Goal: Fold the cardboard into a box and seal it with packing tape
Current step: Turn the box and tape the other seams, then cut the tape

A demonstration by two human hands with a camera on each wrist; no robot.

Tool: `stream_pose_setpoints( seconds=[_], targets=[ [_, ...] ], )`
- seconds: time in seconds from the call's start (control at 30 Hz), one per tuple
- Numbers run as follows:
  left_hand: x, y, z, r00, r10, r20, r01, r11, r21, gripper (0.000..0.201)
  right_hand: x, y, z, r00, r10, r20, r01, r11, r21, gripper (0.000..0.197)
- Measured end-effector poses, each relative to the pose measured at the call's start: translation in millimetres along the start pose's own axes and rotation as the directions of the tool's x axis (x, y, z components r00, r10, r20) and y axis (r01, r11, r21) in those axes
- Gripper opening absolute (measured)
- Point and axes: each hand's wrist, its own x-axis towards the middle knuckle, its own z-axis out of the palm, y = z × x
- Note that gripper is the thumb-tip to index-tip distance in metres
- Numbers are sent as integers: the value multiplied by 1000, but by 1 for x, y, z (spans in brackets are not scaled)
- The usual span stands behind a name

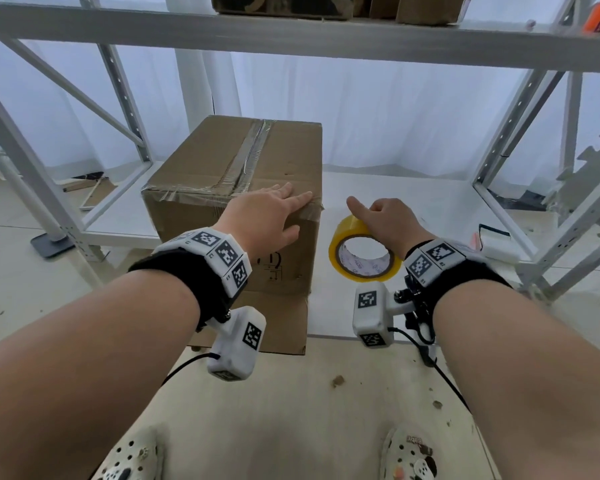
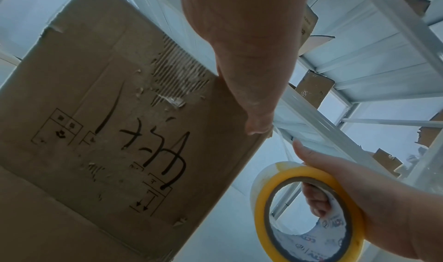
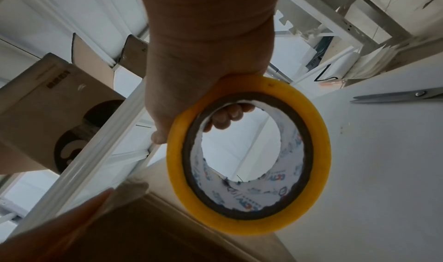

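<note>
White shelf board (image 1: 413, 202) inside a white metal rack (image 1: 534, 109), pale curtains behind. On its left half, a cardboard box (image 1: 243, 161), top seam taped. Left hand (image 1: 267, 216) flat on the box's near right top edge, fingers straight, thumb down the front face. Just beside, right hand (image 1: 385, 216) gripping a yellow tape roll (image 1: 364, 254), fingers through the core, index finger out. Far right, scissors (image 3: 395, 95), perhaps lying on the board.

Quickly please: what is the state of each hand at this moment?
Left hand: open, fingers flat on the taped top edge of the cardboard box.
Right hand: closed around the yellow tape roll, fingers through its core.
</note>
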Motion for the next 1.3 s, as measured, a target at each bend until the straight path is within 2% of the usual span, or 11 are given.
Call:
stream_pose_setpoints(
  seconds=[0.23,0.33,0.4,0.47,0.6,0.67,0.8,0.87,0.93,1.17,1.3],
  targets=[
    [4,-1,9,997,-2,-71,3,1000,15,55,10,1,19,998,-15,59,20,996,-90,56],
    [5,-1,13,994,-1,-112,2,1000,15,52,12,0,30,990,-25,138,50,982,-183,54],
    [6,-3,14,992,2,-127,0,1000,16,51,13,1,42,985,-16,173,53,976,-213,60],
    [7,-5,16,992,2,-127,1,1000,24,51,14,1,50,983,-16,184,51,981,-187,69],
    [8,-6,19,989,0,-149,3,1000,19,51,19,4,50,983,-8,185,24,996,-84,71],
    [8,-6,21,986,-5,-166,7,1000,10,50,20,6,49,988,-46,148,43,999,22,62],
    [8,-6,21,985,-9,-172,9,1000,-3,48,12,2,41,980,-185,-77,196,961,192,29],
    [8,-5,20,985,-10,-172,8,1000,-8,47,5,-3,37,972,-217,-93,234,937,258,24],
    [6,-5,19,985,-7,-174,6,1000,-8,48,-4,-6,36,971,-237,-38,238,931,278,25],
    [7,-5,17,986,8,-165,-9,1000,-6,49,-21,0,37,972,-235,3,231,958,168,42],
    [7,-5,19,985,3,-172,-4,1000,-7,49,-17,9,46,971,-224,84,226,974,-17,57]
  ],
)
